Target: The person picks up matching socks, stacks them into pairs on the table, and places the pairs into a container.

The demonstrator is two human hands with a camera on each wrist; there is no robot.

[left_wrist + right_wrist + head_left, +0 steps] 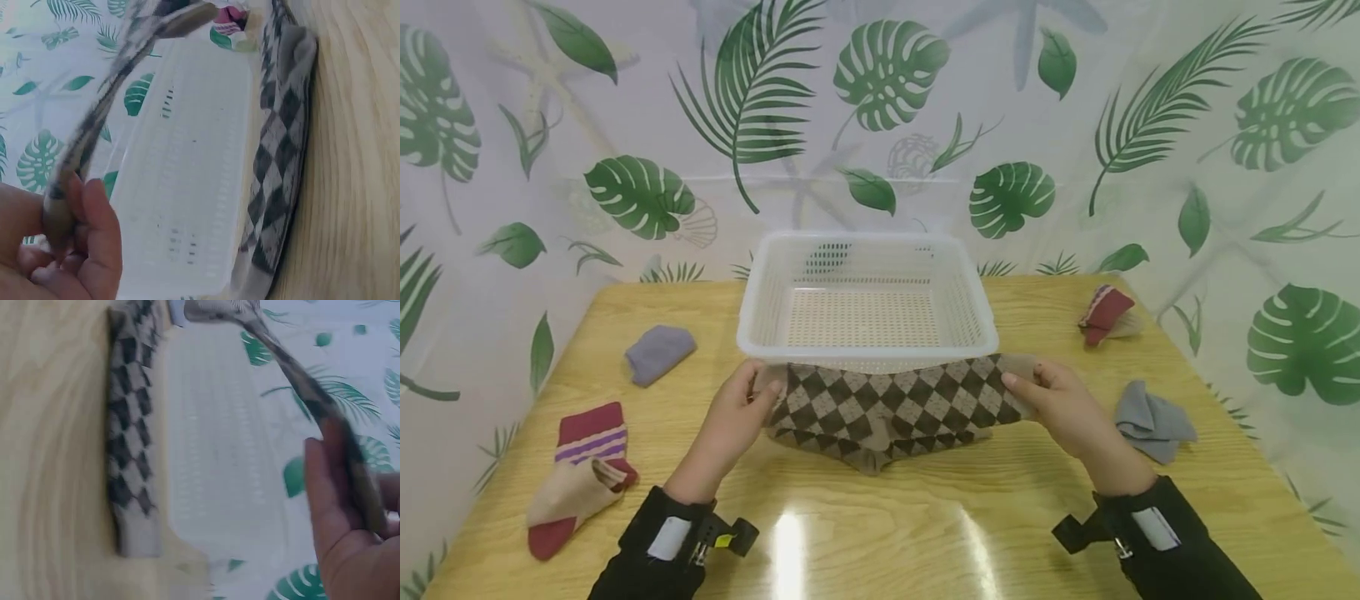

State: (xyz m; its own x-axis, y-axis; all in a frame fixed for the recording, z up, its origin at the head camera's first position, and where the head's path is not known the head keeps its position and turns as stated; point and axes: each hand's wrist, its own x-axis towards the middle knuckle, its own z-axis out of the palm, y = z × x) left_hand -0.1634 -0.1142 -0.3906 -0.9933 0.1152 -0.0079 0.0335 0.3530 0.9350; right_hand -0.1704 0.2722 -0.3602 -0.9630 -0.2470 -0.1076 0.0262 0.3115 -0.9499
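A brown argyle sock (917,396) with dark diamonds is stretched sideways in the air. My left hand (737,421) pinches one end of it between thumb and fingers, and my right hand (1067,408) pinches the other. Between the hands the sock sags slightly. A second argyle sock (278,156) of the same pattern lies on the table below, partly hidden by the held one in the head view. Both wrist views show the raised sock apart from the one lying down.
Behind the hands stands a white plastic basket (868,354). At left lie a maroon-and-beige sock (580,483) and a grey-purple sock (658,352). At right are another maroon-and-beige sock (1105,315) and a grey sock (1152,421). A leaf-patterned sheet (880,150) surrounds the wooden table (880,542).
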